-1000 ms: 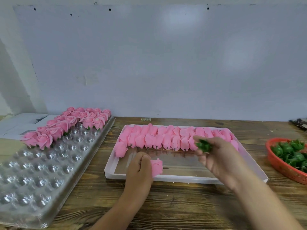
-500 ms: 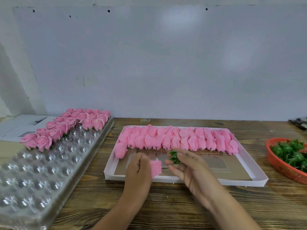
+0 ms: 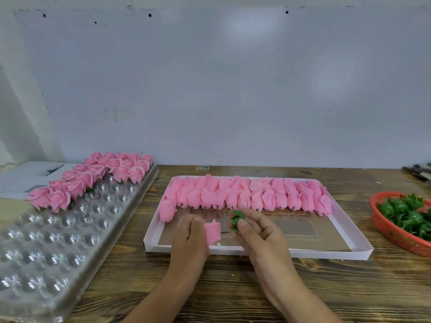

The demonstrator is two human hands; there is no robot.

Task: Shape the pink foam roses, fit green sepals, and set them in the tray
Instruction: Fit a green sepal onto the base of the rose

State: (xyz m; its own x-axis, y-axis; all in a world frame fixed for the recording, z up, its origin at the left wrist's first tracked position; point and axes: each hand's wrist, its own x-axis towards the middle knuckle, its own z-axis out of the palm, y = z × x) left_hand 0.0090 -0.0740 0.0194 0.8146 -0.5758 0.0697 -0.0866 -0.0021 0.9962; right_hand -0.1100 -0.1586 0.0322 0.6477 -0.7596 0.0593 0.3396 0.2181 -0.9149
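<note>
Bare wooden table (image 3: 233, 287) lies open along the near edge, between the clear blister tray (image 3: 58, 241) on the left and the red basket (image 3: 396, 238) on the right. The white box (image 3: 363, 250) blocks the middle; its near half is uncovered, its far half packed with pink buds (image 3: 245, 197). Finished roses (image 3: 93, 178) crowd the blister tray's far end. A narrow strip of table runs between tray and box.
</note>
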